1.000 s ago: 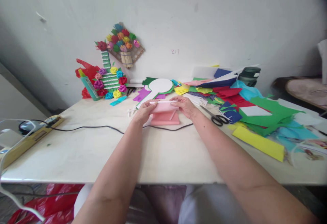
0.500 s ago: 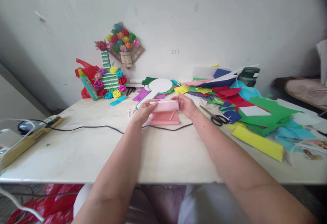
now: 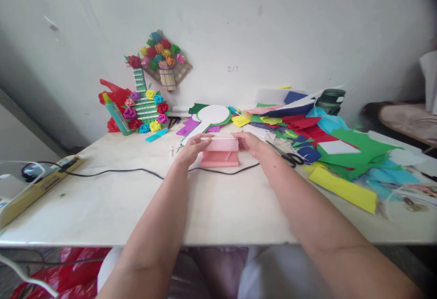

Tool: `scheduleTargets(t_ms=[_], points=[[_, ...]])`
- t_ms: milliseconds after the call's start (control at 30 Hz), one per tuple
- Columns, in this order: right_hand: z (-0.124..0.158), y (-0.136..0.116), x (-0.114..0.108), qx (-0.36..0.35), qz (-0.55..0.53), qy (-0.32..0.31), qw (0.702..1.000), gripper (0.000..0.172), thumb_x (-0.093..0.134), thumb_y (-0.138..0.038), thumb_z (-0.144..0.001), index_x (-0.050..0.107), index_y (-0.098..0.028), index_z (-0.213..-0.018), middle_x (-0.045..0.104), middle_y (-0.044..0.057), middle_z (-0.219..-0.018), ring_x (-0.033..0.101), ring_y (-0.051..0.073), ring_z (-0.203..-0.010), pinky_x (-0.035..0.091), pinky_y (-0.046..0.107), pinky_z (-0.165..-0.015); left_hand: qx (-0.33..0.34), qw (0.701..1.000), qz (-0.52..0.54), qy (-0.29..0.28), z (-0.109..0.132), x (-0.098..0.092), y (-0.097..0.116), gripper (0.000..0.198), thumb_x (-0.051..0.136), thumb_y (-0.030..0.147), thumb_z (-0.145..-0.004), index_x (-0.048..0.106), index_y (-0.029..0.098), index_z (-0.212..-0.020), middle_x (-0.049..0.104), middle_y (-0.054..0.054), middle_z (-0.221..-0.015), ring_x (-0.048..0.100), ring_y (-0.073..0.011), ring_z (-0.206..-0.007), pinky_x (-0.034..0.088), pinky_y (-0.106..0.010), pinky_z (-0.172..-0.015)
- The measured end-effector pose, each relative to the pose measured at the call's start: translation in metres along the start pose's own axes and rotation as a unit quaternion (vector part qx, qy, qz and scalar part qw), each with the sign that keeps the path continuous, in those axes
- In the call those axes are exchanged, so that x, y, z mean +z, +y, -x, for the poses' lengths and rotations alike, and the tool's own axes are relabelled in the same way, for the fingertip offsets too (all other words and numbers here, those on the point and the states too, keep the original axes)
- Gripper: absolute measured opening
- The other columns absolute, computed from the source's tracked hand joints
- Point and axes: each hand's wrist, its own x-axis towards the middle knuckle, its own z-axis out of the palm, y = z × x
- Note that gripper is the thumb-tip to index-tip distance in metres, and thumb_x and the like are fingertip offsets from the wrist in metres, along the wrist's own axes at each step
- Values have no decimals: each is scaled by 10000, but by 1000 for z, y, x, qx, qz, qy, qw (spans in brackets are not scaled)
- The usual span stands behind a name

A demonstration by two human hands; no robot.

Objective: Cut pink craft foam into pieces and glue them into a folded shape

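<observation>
Between my two hands, just above the table, is a light pink strip of paper (image 3: 223, 145) with a thin white stick (image 3: 218, 138) along its upper edge. My left hand (image 3: 196, 146) pinches the left end of paper and stick. At the other end, the fingers of my right hand (image 3: 248, 143) are closed on the paper's right edge. Below it on the table lies a salmon-pink piece of paper (image 3: 218, 160), with a small pale strip on it. Black-handled scissors (image 3: 292, 159) rest beyond my right wrist.
A white round-headed cutout (image 3: 214, 114) lies behind my hands. Coloured paper scraps (image 3: 348, 149) pile up at right, beside a dark jar (image 3: 330, 101). At left stand a glue bottle (image 3: 118, 116) and a paper-flower guitar (image 3: 147, 108). A black cable (image 3: 119, 170) crosses the table from a power strip (image 3: 44, 185).
My right hand has lowered slightly and its fingers have come down along the paper's right edge. The strip on the salmon paper is now more covered. The view has shifted a little.
</observation>
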Motion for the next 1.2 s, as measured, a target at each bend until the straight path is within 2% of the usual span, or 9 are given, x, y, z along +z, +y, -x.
scheduleTargets(t_ms=[300, 533, 767, 900, 1000, 1067, 1133, 1200], points=[[-3, 3, -1, -19, -11, 5, 1000, 133, 564, -273, -575, 497, -175, -516, 482, -16, -449, 378, 103, -433, 231, 264, -464, 3, 1000, -7, -1, 1, -1, 1, 348, 683, 355, -631, 635, 157, -913, 603, 4, -636, 531, -99, -584, 380, -212, -584], [-1, 2, 0, -68, -1, 19, 998, 181, 611, -277, -564, 486, -169, -490, 473, -25, -439, 371, 91, -422, 223, 257, -454, -1, 1000, -9, 6, 1, -3, -1, 387, 682, 335, -632, 617, 155, -969, 595, 6, -635, 534, -96, -583, 379, -204, -572], [0, 3, 2, -95, 14, 26, 995, 237, 670, -296, -551, 485, -166, -480, 454, -35, -408, 368, 82, -402, 230, 251, -443, -6, 999, 38, 11, 2, -5, 0, 493, 671, 207, -569, 584, 149, -1051, 610, -2, -676, 552, -103, -592, 418, -224, -610], [3, 0, 5, -95, 33, 29, 994, 263, 680, -322, -542, 483, -162, -474, 455, -36, -408, 374, 75, -405, 242, 245, -447, -5, 997, 54, 50, 0, -6, 0, 432, 631, 323, -618, 613, 154, -1015, 604, -6, -733, 537, -107, -604, 429, -237, -595], [6, -2, 6, -97, 52, 33, 993, 287, 678, -350, -536, 476, -159, -464, 451, -41, -409, 372, 68, -407, 251, 240, -454, -4, 994, 1, 112, -2, -8, -1, 463, 556, 510, -671, 655, 145, -938, 571, -8, -624, 512, -118, -569, 396, -240, -547], [7, -3, 7, -99, 70, 32, 992, 294, 671, -367, -539, 480, -157, -465, 450, -44, -411, 372, 65, -412, 256, 238, -460, -11, 988, -60, 144, -3, -9, 0, 504, 537, 572, -665, 672, 145, -898, 561, -12, -573, 508, -128, -563, 370, -244, -534], [7, -3, 8, -101, 86, 31, 991, 292, 665, -373, -543, 487, -154, -471, 452, -45, -417, 374, 63, -419, 264, 235, -466, -8, 980, -124, 155, -3, -8, 2, 491, 558, 575, -649, 683, 148, -856, 617, -40, -643, 536, -152, -631, 369, -253, -568], [7, -3, 9, -103, 98, 31, 989, 281, 661, -368, -546, 495, -152, -479, 453, -46, -422, 380, 64, -426, 274, 233, -473, 13, 973, -180, 141, -3, -6, 6, 457, 568, 558, -654, 690, 149, -818, 663, -68, -769, 561, -185, -748, 378, -265, -639]])
